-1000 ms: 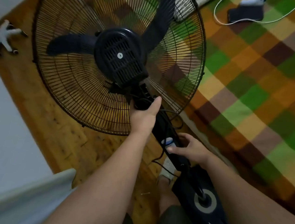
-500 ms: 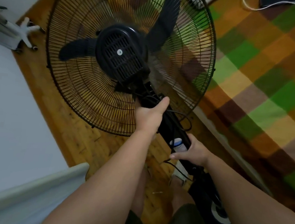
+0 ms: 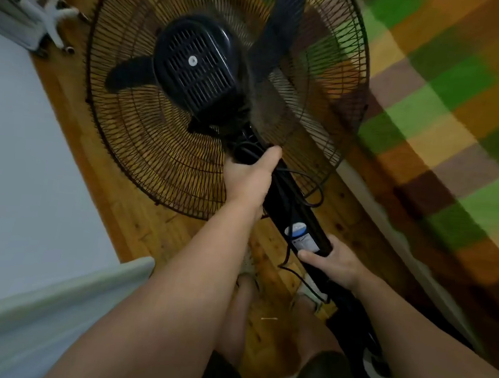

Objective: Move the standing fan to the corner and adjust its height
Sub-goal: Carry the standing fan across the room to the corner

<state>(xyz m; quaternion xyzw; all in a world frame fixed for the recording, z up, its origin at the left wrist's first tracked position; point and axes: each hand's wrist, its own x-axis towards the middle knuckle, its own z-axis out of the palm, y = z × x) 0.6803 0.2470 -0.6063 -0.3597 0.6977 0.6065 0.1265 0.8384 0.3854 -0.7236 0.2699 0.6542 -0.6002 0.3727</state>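
The fan (image 3: 220,96) is tilted, its black pole (image 3: 297,214) running from the motor housing (image 3: 195,69) down toward the lower right. The left hand (image 3: 249,179) has its grip clamped on the top of the pole just under the housing, thumb up along the neck; its fingers are hidden behind the pole. The right hand (image 3: 335,264) has its grip closed round the pole lower down, just below a white and blue label (image 3: 300,237), thumb across the front. The fan's wire guard (image 3: 144,137) is cut off at the top edge, and one blade runs out of frame there. The base (image 3: 377,369) is mostly hidden behind the right forearm; only a dark edge and a pale ring show. A black cord (image 3: 311,191) loops beside the pole. The fan is above a wooden floor (image 3: 148,231), between a white wall (image 3: 19,153) on the left and a checked bedspread (image 3: 447,121) on the right, which is blurred. Two feet (image 3: 308,296) show below, partly covered by the arms. A white, legged thing (image 3: 52,18) at the upper left is too cut off to identify.
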